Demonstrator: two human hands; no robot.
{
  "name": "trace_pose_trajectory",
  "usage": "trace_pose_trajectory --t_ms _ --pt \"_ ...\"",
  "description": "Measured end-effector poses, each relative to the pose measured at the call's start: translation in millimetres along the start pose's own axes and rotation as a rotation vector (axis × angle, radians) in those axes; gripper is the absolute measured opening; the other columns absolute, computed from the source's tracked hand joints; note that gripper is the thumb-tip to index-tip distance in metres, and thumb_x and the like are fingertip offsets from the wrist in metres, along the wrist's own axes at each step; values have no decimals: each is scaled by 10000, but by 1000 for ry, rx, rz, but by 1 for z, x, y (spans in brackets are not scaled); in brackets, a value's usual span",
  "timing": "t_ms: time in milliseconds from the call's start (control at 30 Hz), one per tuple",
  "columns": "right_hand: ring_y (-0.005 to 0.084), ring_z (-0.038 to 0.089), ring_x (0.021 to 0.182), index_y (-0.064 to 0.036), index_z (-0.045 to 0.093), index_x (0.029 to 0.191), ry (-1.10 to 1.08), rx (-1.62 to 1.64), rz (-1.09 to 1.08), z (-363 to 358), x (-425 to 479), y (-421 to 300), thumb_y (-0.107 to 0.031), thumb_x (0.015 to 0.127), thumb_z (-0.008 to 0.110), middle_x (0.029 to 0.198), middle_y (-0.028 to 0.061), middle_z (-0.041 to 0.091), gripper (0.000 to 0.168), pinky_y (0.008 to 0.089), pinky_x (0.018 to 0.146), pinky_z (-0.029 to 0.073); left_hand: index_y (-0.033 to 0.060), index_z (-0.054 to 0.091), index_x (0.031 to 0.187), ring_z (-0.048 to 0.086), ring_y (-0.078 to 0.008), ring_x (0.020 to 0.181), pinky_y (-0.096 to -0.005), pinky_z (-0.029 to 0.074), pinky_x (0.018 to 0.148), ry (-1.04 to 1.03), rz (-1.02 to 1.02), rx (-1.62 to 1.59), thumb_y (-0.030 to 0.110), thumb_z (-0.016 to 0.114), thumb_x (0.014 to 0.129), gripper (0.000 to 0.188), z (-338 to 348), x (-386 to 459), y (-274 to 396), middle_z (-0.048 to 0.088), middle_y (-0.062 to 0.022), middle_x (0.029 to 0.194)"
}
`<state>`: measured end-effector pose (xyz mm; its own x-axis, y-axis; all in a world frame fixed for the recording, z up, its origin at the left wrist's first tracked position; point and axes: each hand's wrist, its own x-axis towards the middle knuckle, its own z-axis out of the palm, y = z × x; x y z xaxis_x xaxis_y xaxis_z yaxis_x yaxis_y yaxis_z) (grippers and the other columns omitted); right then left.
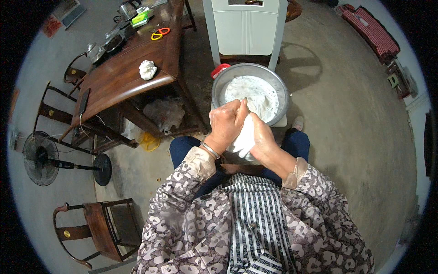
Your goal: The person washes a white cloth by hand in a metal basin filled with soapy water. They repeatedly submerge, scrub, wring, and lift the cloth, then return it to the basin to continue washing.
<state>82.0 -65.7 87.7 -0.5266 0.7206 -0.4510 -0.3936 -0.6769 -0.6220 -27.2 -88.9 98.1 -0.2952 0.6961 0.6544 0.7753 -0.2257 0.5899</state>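
Observation:
Both of my hands grip a wet white cloth (245,136) at the near rim of a round metal basin (219,88). My left hand (227,120), with a bracelet at the wrist, is closed in a fist around it. Lower on the right, my right hand (265,138) presses against the same cloth. Part of the cloth hangs below my hands toward my lap; more white fabric lies in the sudsy water (251,87) inside the basin. Behind the basin's upper left rim is a red-edged object (220,71), partly hidden.
A white plastic chair (245,30) stands beyond the basin. On the wooden table (116,85) at left are a crumpled white cloth (148,70), scissors (160,33), a kettle (128,11) and a phone (84,101). A standing fan (42,158) and a wooden chair (102,229) are at far left.

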Motion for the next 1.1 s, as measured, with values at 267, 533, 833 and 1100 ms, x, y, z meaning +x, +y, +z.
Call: trace_pose_trajectory --t_ms 267,533,833,1100 --pt "161 602 905 -36 541 1157 -17 2 -59 -4 -7 -2 -328 983 478 997 61 607 346 321 789 515 42 536 606 563 -304 466 -371 415 426 -27 152 -1 144 669 830 279 5 -3 11 515 -160 548" --pt "143 612 817 -78 588 1071 -372 301 90 -17 7 -6 -308 973 508 911 29 619 263 287 719 513 78 532 624 523 -261 435 -354 407 419 -96 366 28 203 681 834 286 6 -14 34 490 -120 528" --pt "114 619 791 -42 594 1121 -186 -3 17 -6 -9 -31 -346 981 516 940 25 647 344 268 689 511 22 656 829 539 -53 617 -231 440 545 -306 -595 -714 378 499 991 421 5 -5 -31 622 51 738" --pt "98 584 889 -37 595 1022 -395 -152 43 -24 -4 -51 -172 955 530 951 16 611 165 251 813 465 -39 509 1251 533 -137 1086 -272 421 933 -608 -698 -907 361 599 936 517 -24 -13 -26 579 -101 1190"
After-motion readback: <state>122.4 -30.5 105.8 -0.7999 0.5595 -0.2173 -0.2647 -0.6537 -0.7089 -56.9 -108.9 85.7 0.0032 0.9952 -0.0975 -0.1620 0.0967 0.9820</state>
